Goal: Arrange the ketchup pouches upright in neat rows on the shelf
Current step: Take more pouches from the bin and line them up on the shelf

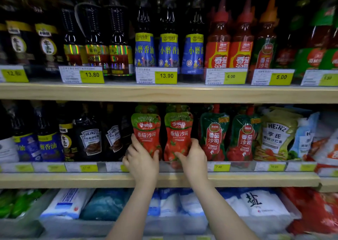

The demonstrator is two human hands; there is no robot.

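I see blue-labelled sesame oil bottles (169, 51) above yellow price tags (165, 77), dark Heinz sauce bottles (90, 141) mid-shelf left, and white salt bags (259, 203) on the bottom shelf.

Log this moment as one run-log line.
left hand: grips left ketchup pouch | right hand: grips right ketchup pouch | pouches: upright, side by side | shelf: middle

The wooden shelf (237, 180) carried dark sauce bottles (90, 143), two red ketchup pouches (146, 130) upright, green ketchup pouches (213, 133) and Heinz dressing pouches (276, 133)
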